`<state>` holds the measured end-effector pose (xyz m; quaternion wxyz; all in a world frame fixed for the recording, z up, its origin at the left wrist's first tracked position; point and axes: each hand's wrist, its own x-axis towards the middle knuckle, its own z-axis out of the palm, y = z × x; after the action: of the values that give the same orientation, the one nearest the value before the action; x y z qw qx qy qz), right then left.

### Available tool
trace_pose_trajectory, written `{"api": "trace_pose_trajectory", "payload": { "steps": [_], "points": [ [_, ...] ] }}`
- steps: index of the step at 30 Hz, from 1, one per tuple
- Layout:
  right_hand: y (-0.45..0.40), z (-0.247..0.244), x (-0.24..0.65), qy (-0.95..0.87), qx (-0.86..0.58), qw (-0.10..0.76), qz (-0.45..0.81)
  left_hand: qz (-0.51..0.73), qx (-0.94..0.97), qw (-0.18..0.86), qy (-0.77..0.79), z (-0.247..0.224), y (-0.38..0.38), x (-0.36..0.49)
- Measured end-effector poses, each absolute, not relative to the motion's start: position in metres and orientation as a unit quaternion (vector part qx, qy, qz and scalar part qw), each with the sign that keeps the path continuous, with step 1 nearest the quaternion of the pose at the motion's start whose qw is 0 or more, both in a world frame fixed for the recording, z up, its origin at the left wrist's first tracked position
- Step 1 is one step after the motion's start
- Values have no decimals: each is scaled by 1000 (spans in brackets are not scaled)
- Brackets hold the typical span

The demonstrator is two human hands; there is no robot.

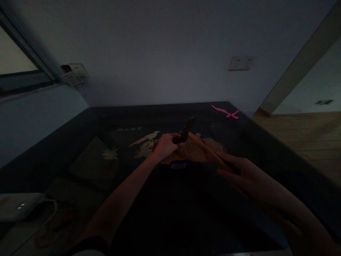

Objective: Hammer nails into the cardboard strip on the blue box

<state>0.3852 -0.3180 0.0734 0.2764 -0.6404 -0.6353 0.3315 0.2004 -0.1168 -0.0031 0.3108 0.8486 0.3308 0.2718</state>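
Observation:
My right hand [239,170] is wrapped round the wooden handle of a hammer [206,148], whose dark head is raised at the far end. My left hand [166,145] is closed right beside the hammer head. Its fingertips are partly hidden, and I cannot make out what they pinch. Under both lies a tan, speckled bundle [190,152] with red edges, resting on the dark table. A blue piece with a pale label [178,165] shows at its near side. Dim light hides finer details.
A pink ribbon [226,113] lies at the table's [160,110] far right corner. On the left are a white device [20,206] and its cable. Behind the table rises a wall with a socket [240,63]; more sockets [76,71] are at left.

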Motion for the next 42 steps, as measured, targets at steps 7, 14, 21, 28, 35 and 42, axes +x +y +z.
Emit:
{"api": "trace_pose_trajectory", "payload": {
  "steps": [7, 14, 21, 28, 35, 42],
  "points": [
    [-323, 81, 389, -621, -649, 304, 319, 287, 851, 310, 314, 2, -120, 200],
    [-315, 83, 384, -656, -642, 291, 269, 256, 853, 277, 361, 4, -117, 193],
    [-308, 73, 378, -657, -647, 264, 283, 246, 849, 271, 382, 0, -118, 196],
    [-312, 74, 382, -640, -656, 278, 288, 240, 857, 243, 386, 1, -119, 197],
    [-309, 73, 377, -658, -647, 259, 284, 235, 858, 259, 377, 1, -119, 196],
    [-320, 65, 384, -599, -667, 297, 328, 244, 861, 258, 364, 7, -122, 197]
  ]
}}
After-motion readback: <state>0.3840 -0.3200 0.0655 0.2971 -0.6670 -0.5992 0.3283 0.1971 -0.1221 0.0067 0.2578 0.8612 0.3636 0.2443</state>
